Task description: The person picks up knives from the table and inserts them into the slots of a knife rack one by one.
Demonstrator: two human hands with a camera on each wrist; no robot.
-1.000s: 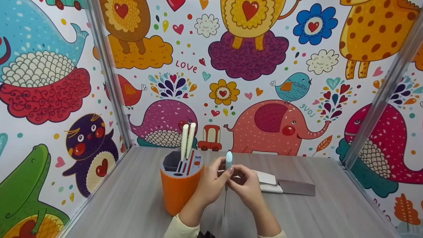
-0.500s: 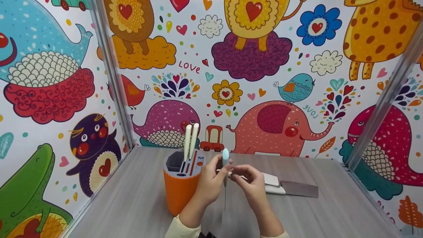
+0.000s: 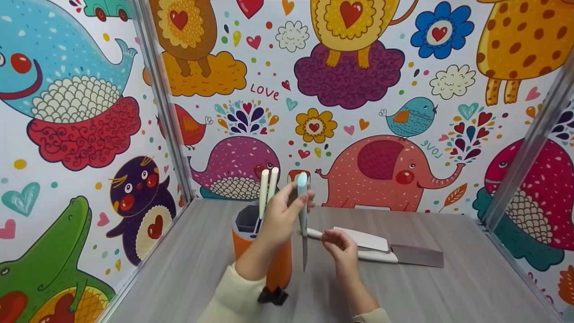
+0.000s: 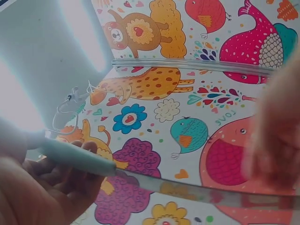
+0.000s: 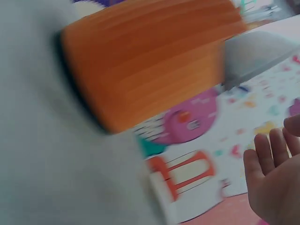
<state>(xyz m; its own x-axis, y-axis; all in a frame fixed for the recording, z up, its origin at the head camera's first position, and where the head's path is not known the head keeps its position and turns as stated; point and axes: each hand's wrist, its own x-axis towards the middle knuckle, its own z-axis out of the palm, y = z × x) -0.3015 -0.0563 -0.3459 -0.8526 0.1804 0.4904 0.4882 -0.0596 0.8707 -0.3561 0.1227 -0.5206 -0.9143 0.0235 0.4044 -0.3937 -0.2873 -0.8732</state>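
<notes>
My left hand (image 3: 282, 213) grips a knife (image 3: 302, 193) by its pale blue-green handle. Its narrow metal blade points down, just right of the orange knife block (image 3: 280, 262). In the left wrist view the handle (image 4: 77, 157) lies across the fingers, and the blade runs off to the right. Apart from the knife, my right hand (image 3: 344, 251) has relaxed, slightly bent fingers and holds nothing. It overlaps the handles of two white-handled knives on the table: one with a white blade (image 3: 365, 239), the other a cleaver (image 3: 420, 255) with a broad grey blade.
Two cream handles (image 3: 269, 190) stick up from the block's slotted grey top. The grey wood-look table (image 3: 448, 291) meets cartoon-printed walls (image 3: 399, 170) at the back and sides, with metal posts (image 3: 166, 98) at the corners. A small black object (image 3: 272, 296) sits by the left sleeve.
Both hands were together at the knife. The right hand has let go and moved slightly away and down, while the left has lifted the knife and shifted toward the block.
</notes>
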